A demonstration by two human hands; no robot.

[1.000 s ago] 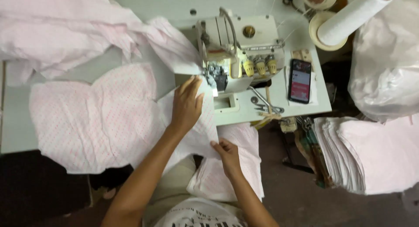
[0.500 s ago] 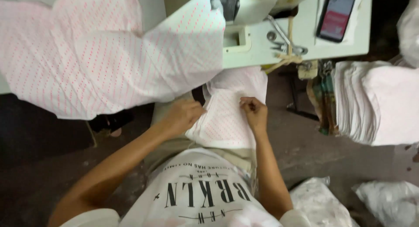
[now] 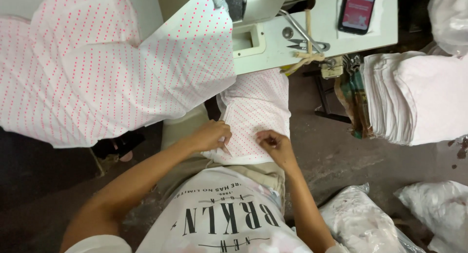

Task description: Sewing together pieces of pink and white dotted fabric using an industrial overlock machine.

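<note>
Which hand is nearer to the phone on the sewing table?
Right. The right hand rests on the dotted cloth pieces in the lap, below the phone; the left hand lies on the same pieces, farther left.

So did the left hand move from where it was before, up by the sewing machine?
Yes. The left hand came down off the sewing machine table towards the person's lap, where it now rests on the dotted fabric pieces beside the right hand.

Both forearms extend forward from the torso, converging over the lap. Left hand (image 3: 212, 136): knuckles up, fingers curled downward, apparently pinching. Right hand (image 3: 273, 143): palm down, fingers bent inward toward the left hand, the two near but apart.
</note>
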